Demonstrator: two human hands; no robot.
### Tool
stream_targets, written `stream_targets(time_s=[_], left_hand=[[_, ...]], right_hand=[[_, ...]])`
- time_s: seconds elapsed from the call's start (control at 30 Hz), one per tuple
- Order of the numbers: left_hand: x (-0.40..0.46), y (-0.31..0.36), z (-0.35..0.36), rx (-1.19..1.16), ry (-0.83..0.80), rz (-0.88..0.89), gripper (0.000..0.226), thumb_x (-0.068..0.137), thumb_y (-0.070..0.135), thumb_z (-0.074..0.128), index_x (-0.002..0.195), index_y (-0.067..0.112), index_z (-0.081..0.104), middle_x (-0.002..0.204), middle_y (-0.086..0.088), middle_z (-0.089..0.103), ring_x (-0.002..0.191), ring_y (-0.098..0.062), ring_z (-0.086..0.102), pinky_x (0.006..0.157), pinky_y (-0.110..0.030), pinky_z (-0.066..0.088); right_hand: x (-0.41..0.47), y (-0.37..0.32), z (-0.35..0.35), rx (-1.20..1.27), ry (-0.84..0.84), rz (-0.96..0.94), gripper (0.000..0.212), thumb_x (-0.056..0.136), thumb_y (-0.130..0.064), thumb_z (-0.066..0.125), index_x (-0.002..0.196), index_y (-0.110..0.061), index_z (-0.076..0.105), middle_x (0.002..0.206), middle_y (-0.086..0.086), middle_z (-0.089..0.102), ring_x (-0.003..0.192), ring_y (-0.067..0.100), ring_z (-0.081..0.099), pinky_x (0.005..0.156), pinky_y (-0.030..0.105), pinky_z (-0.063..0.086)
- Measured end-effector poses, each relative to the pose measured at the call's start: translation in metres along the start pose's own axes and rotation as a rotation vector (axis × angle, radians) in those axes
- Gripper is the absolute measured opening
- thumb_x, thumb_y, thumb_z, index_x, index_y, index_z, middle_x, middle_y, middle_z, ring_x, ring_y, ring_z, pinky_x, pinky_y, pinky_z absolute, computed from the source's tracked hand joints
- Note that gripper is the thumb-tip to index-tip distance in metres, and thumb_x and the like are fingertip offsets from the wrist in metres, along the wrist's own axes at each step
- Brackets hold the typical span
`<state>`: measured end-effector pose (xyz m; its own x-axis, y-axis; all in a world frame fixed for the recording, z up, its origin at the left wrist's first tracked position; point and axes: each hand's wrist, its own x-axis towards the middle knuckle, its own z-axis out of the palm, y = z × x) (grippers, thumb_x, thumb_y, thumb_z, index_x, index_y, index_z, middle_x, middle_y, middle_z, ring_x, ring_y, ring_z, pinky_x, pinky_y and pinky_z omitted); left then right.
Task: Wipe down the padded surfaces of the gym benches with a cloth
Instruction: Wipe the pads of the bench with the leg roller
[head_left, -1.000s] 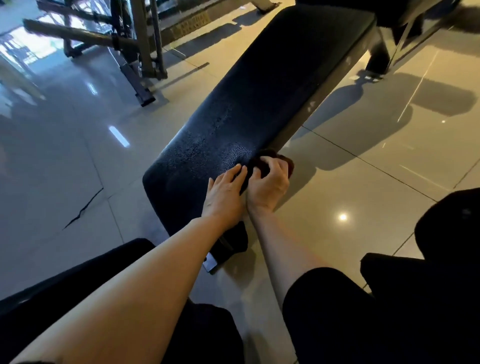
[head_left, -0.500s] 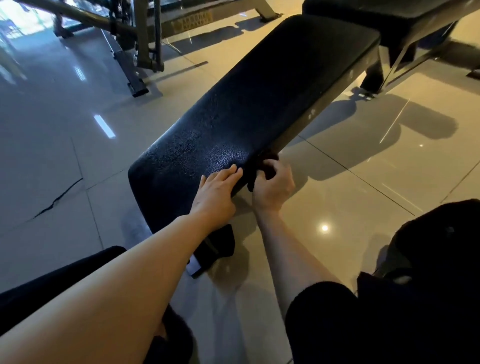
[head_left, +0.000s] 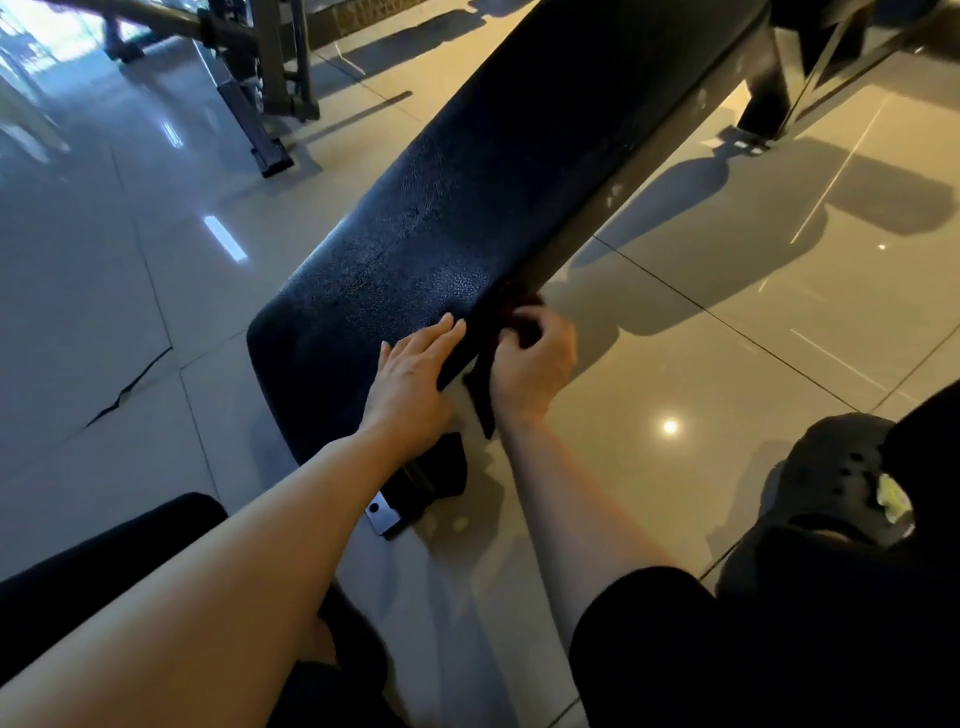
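Note:
A long black padded gym bench (head_left: 467, 208) runs from the near centre up to the top right. My left hand (head_left: 413, 379) lies flat on its near right corner, fingers straight. My right hand (head_left: 530, 358) is just beside it at the bench's right side edge, fingers curled round a dark cloth (head_left: 485, 384). The cloth is pressed against the pad's side and hangs down below my fingers. Most of the cloth is lost in shadow.
Glossy tiled floor (head_left: 701, 364) surrounds the bench, with a crack at the left. A metal machine frame (head_left: 270, 78) stands at the top left. The bench's foot (head_left: 415, 493) sits below my left wrist. Another bench's leg (head_left: 763, 93) is top right. My dark shoe (head_left: 841, 478) is at the right.
My right hand has slid with the cloth from the pad's top edge down onto its right side. My left hand stays flat on the corner. The view has moved closer.

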<state>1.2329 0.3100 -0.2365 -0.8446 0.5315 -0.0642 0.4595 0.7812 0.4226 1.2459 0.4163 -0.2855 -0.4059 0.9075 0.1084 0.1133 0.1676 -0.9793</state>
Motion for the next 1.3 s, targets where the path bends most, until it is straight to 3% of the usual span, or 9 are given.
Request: stream_targets(time_s=[0.1,0.23,0.4,0.6,0.73,0.83,0.97,1.13,1.3], left_hand=[[-0.002,0.004,0.002,-0.025,-0.001,-0.017,0.087,0.076,-0.011,0.050,0.150,0.025,0.025,0.158,0.008,0.018,0.146,-0.013,0.011,0.119,-0.034,-0.007],[-0.002,0.003,0.004,-0.023,0.015,-0.027,0.086,0.076,-0.013,0.046,0.150,0.026,0.026,0.158,0.008,0.019,0.146,-0.013,0.013,0.120,-0.035,-0.006],[-0.005,0.007,0.011,-0.009,0.036,-0.052,0.085,0.080,-0.012,0.046,0.152,0.026,0.022,0.159,0.009,0.014,0.146,-0.011,0.009,0.121,-0.035,0.004],[-0.006,0.009,0.014,-0.007,0.050,-0.058,0.084,0.081,-0.009,0.049,0.152,0.025,0.021,0.159,0.010,0.014,0.146,-0.011,0.010,0.119,-0.029,0.013],[-0.007,0.010,0.018,0.002,0.081,-0.070,0.081,0.084,-0.010,0.045,0.152,0.025,0.020,0.160,0.011,0.012,0.146,-0.010,0.008,0.119,-0.028,0.014],[-0.008,0.010,0.020,-0.001,0.086,-0.079,0.080,0.085,-0.009,0.046,0.152,0.025,0.019,0.160,0.011,0.012,0.146,-0.009,0.007,0.118,-0.027,0.013],[-0.008,0.013,0.020,0.012,0.087,-0.094,0.083,0.083,-0.010,0.047,0.152,0.026,0.019,0.160,0.011,0.011,0.145,-0.008,0.006,0.115,-0.024,0.011],[-0.009,0.014,0.024,0.020,0.110,-0.090,0.080,0.085,-0.010,0.045,0.152,0.025,0.018,0.160,0.009,0.010,0.146,-0.009,0.006,0.119,-0.028,0.011],[-0.009,0.015,0.024,0.002,0.098,-0.098,0.084,0.081,-0.011,0.048,0.152,0.025,0.019,0.160,0.009,0.012,0.146,-0.010,0.007,0.120,-0.034,0.015]], right_hand=[[0.013,-0.011,0.004,0.003,0.037,-0.111,0.020,0.080,-0.001,0.068,0.100,-0.005,0.066,0.105,0.007,0.057,0.095,0.007,0.047,0.082,-0.004,0.031],[-0.006,0.022,-0.003,-0.149,-0.347,-0.057,0.020,0.078,0.004,0.062,0.095,-0.005,0.068,0.096,0.003,0.049,0.090,0.019,0.053,0.073,0.011,0.032],[0.003,0.013,-0.012,0.017,-0.034,-0.097,0.024,0.079,-0.003,0.068,0.103,-0.005,0.064,0.107,0.011,0.055,0.094,0.012,0.051,0.081,-0.003,0.033],[-0.008,0.024,-0.009,-0.062,-0.287,-0.166,0.026,0.072,0.009,0.064,0.096,0.000,0.068,0.101,0.015,0.061,0.094,0.025,0.059,0.077,-0.006,0.028],[0.009,0.007,-0.012,0.040,-0.030,-0.204,0.033,0.076,0.000,0.068,0.108,-0.001,0.063,0.106,0.013,0.060,0.096,0.010,0.052,0.085,-0.001,0.035],[0.009,-0.003,-0.006,0.012,-0.088,-0.274,0.032,0.075,-0.002,0.070,0.107,-0.002,0.064,0.106,0.014,0.063,0.097,0.018,0.058,0.086,0.011,0.042],[0.007,0.017,-0.014,-0.111,-0.257,-0.311,0.029,0.070,0.008,0.066,0.098,0.003,0.070,0.093,0.015,0.066,0.086,0.027,0.063,0.080,-0.005,0.027],[0.016,0.000,-0.013,0.022,-0.049,-0.254,0.027,0.076,0.002,0.067,0.103,0.000,0.066,0.100,0.013,0.063,0.091,0.007,0.051,0.084,-0.003,0.032],[0.010,0.018,-0.016,-0.155,-0.426,-0.199,0.026,0.077,0.003,0.063,0.101,-0.002,0.070,0.095,0.011,0.061,0.092,0.023,0.058,0.069,0.006,0.029]])
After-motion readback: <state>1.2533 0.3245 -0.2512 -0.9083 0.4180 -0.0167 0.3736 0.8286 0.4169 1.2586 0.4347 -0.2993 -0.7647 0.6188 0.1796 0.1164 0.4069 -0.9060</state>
